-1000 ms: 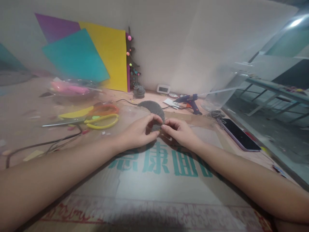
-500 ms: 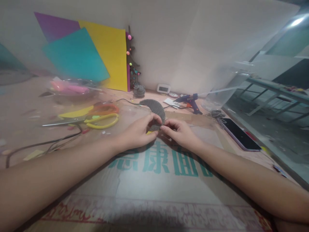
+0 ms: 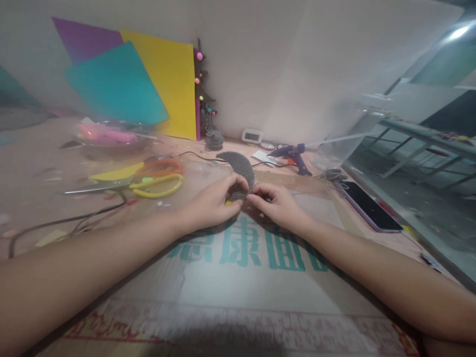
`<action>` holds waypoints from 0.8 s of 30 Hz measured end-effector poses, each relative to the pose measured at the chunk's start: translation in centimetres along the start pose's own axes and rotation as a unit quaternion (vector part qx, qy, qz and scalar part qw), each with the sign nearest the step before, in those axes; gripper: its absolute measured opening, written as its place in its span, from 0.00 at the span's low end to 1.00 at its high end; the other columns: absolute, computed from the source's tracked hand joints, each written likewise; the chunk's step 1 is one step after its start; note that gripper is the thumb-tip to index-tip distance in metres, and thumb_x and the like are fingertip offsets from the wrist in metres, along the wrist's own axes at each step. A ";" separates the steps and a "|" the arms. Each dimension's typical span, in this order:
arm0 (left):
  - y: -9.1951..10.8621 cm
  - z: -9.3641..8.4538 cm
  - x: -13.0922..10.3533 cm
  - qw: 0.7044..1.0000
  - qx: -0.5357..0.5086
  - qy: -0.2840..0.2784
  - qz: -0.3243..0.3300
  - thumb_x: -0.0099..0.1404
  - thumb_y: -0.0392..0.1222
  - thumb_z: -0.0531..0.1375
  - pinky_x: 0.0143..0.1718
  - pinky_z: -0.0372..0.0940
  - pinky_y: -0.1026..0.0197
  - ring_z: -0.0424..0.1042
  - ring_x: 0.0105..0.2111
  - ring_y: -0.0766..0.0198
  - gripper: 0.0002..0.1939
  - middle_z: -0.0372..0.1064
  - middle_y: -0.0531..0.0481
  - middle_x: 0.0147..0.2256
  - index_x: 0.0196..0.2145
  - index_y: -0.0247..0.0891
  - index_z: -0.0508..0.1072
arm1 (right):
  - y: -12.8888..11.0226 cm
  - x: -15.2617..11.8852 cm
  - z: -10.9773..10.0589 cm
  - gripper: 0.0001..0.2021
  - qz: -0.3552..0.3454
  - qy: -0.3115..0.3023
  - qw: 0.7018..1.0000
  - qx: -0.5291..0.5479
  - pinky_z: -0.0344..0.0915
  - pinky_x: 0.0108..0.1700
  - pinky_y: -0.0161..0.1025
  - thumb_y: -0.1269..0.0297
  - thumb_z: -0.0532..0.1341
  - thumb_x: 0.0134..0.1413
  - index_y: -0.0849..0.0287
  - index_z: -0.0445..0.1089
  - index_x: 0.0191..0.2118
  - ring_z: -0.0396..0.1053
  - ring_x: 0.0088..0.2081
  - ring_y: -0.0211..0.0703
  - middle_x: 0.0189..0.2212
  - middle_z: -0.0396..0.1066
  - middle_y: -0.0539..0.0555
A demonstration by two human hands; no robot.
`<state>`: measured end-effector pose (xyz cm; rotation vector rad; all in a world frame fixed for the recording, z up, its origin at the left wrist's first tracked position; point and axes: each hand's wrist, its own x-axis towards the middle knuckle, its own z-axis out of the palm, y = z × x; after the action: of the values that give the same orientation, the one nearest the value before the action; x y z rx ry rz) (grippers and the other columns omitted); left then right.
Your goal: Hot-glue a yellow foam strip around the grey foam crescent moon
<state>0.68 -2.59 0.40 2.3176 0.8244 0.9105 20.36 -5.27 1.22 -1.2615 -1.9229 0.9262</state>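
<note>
A crescent wrapped in grey yarn (image 3: 241, 163) stands in the middle, its upper tip pointing left and its lower part partly behind my fingers. My left hand (image 3: 219, 198) holds the crescent's lower part between thumb and fingers. From the right, my right hand (image 3: 277, 203) pinches at its lower right edge, thumb and forefinger together; any loose yarn end there is too small to make out. A bit of yellow (image 3: 228, 203) shows beneath my left fingers. Under both hands lies a cardboard sheet (image 3: 223, 292) with green and red printed characters.
Yellow-handled scissors (image 3: 156, 187) and orange-handled ones (image 3: 159, 168) lie left. Behind are a glue gun (image 3: 293, 156), a small white clock (image 3: 252, 136) and coloured sheets (image 3: 159, 84) against the wall. A phone (image 3: 370, 206) and a grey yarn bundle (image 3: 334, 174) lie right.
The crescent has turned very slightly in my fingers, so its inner curve shows a little more. Both hands stay nearly in place.
</note>
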 end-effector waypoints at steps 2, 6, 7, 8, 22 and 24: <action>0.0 0.0 0.0 1.000 -0.002 -0.002 -0.001 0.59 0.36 0.56 0.44 0.66 0.57 0.68 0.42 0.60 0.12 0.67 0.49 0.40 0.43 0.39 0.64 | 0.0 0.0 0.0 0.11 0.002 0.000 1.000 0.003 0.58 0.22 0.32 0.56 0.58 0.58 0.58 0.65 0.29 0.60 0.18 0.33 0.18 0.64 0.45; 0.2 0.0 -0.1 1.000 -0.009 -0.008 -0.003 0.58 0.36 0.58 0.45 0.65 0.57 0.68 0.43 0.60 0.15 0.67 0.48 0.42 0.44 0.38 0.64 | 0.0 0.0 0.0 0.11 0.006 0.000 1.000 0.006 0.58 0.23 0.32 0.57 0.57 0.58 0.58 0.66 0.30 0.60 0.18 0.33 0.18 0.64 0.45; 0.2 0.0 -0.1 1.000 -0.014 -0.011 -0.004 0.58 0.36 0.58 0.46 0.65 0.57 0.68 0.43 0.59 0.15 0.67 0.48 0.42 0.45 0.38 0.64 | 0.0 0.0 0.0 0.11 0.003 0.002 1.000 0.003 0.58 0.23 0.32 0.57 0.57 0.58 0.58 0.66 0.30 0.61 0.19 0.33 0.19 0.64 0.45; 0.2 -0.1 -0.1 1.000 -0.021 -0.013 -0.008 0.59 0.37 0.57 0.46 0.65 0.57 0.68 0.43 0.59 0.16 0.67 0.48 0.42 0.45 0.38 0.64 | 0.1 0.1 0.0 0.11 -0.002 0.004 1.000 -0.003 0.58 0.24 0.32 0.57 0.57 0.58 0.58 0.66 0.30 0.61 0.20 0.34 0.19 0.64 0.46; -1.7 0.7 0.5 0.986 -0.130 0.075 -0.070 0.66 0.41 0.55 0.44 0.65 0.58 0.69 0.40 0.62 0.11 0.68 0.48 0.41 0.46 0.38 0.65 | 0.4 0.5 -0.2 0.12 -0.017 0.055 0.998 -0.009 0.62 0.30 0.34 0.58 0.56 0.59 0.59 0.71 0.34 0.65 0.26 0.37 0.25 0.70 0.49; -2.2 0.9 0.6 0.981 -0.156 0.092 -0.077 0.65 0.41 0.56 0.42 0.64 0.59 0.69 0.39 0.62 0.11 0.68 0.48 0.40 0.45 0.39 0.66 | 0.5 0.6 -0.2 0.12 -0.030 0.067 0.997 -0.022 0.63 0.33 0.35 0.59 0.55 0.59 0.59 0.73 0.36 0.68 0.30 0.39 0.28 0.73 0.51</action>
<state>0.92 -0.84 -1.29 1.8964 0.8540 1.1109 20.55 -4.57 1.01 -1.2523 -1.8733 0.7542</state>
